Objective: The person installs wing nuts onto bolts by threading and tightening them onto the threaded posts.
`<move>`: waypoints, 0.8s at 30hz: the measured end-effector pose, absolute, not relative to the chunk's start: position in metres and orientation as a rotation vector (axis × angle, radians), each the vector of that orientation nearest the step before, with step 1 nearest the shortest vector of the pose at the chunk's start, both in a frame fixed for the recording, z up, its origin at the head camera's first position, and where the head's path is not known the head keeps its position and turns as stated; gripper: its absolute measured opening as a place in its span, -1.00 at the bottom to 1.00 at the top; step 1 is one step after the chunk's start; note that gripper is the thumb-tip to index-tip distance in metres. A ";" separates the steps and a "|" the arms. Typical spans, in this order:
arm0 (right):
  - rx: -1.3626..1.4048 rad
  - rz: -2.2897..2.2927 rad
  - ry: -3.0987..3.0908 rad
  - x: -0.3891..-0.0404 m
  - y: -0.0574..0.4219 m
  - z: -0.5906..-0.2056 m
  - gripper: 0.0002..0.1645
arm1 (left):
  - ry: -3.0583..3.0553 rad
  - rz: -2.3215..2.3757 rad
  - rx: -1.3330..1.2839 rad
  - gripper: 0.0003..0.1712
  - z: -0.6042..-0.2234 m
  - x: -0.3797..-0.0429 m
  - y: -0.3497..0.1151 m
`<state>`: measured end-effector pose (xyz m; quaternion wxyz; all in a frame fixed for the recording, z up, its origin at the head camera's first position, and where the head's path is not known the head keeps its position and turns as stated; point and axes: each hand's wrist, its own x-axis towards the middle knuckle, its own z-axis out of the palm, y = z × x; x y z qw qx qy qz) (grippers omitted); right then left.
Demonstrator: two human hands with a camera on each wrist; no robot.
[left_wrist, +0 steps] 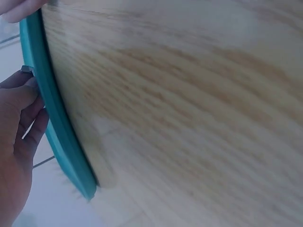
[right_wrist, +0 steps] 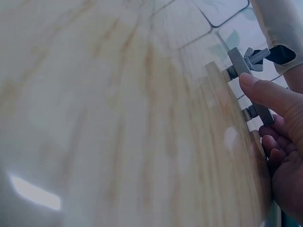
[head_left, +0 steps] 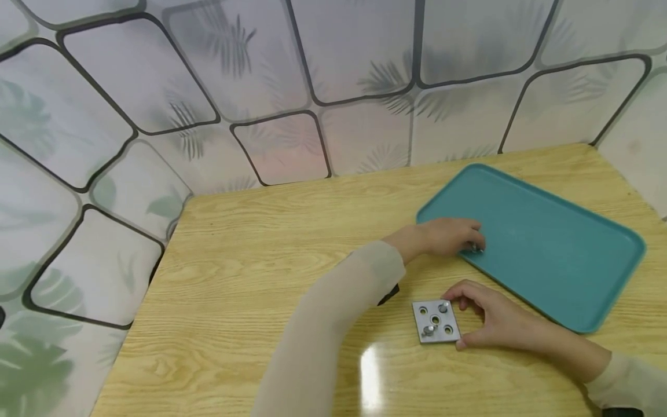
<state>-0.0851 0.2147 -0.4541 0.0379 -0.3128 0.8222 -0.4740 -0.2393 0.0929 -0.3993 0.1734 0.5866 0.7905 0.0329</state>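
A square metal plate (head_left: 440,331) with round holes sits on the table; two wing bolts (head_left: 428,330) stand in opposite corners. In the right wrist view the plate (right_wrist: 263,112) shows edge-on, raised on short dark feet (right_wrist: 248,113), with one wing bolt (right_wrist: 255,57) on top. My right hand (head_left: 490,315) holds the plate's right side between thumb and fingers. Over the near-left edge of a teal tray (head_left: 542,243), my left hand (head_left: 449,236) pinches a small shiny metal piece (head_left: 475,248), mostly hidden by the fingers. That piece (left_wrist: 27,69) peeks out beside the fingertips in the left wrist view.
The wood-grain table (head_left: 250,278) stretches left of the plate. Patterned panels (head_left: 359,139) rise behind the table and along its left side. The tray's raised rim (head_left: 521,301) runs close behind my right hand. A bright light reflection (head_left: 370,376) lies on the tabletop.
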 end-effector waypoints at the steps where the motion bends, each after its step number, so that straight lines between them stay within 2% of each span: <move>1: -0.975 -1.462 2.516 -0.085 0.215 -0.454 -0.26 | 2.241 0.108 1.655 -0.67 -0.397 -0.239 0.091; 24: -1.020 -1.496 2.495 -0.086 0.215 -0.455 -0.23 | 2.223 0.090 1.607 -0.67 -0.367 -0.231 0.052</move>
